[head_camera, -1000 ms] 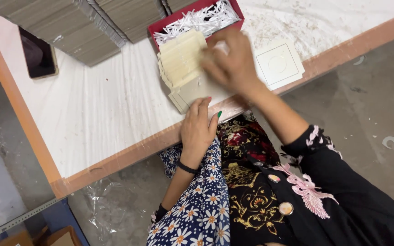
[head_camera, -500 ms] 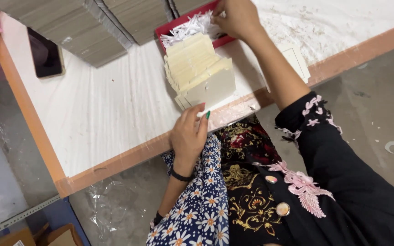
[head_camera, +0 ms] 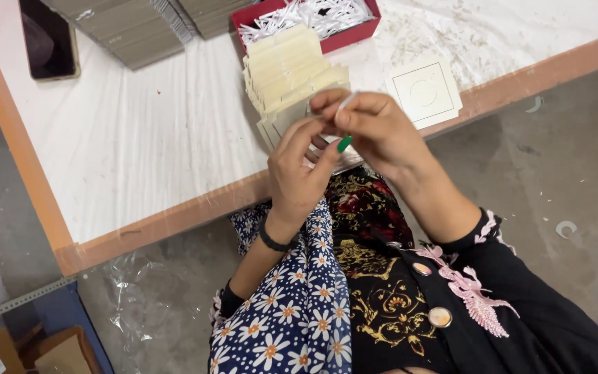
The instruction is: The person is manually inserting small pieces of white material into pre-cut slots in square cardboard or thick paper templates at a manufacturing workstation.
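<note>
My two hands meet just above the table's near edge. My right hand (head_camera: 382, 131) pinches a small white paper strip (head_camera: 346, 102) between its fingertips. My left hand (head_camera: 299, 173), with a green thumbnail, curls against the right and its fingertips close on the same strip. Right behind the hands lies a fanned stack of cream cards (head_camera: 288, 66). Beyond the stack stands a red tray (head_camera: 354, 36) filled with white paper shreds (head_camera: 313, 14). How much of the strip lies under my fingers is hidden.
A single cream card with a round cutout (head_camera: 423, 90) lies to the right on the white table (head_camera: 160, 138), which has an orange edge. Grey cardboard stacks (head_camera: 133, 28) and a dark phone (head_camera: 50, 41) sit at the far left. Clear plastic film (head_camera: 133, 305) lies on the floor.
My right hand has come back from the red tray to the near edge with a white strip. My left hand has risen off the table edge to meet it.
</note>
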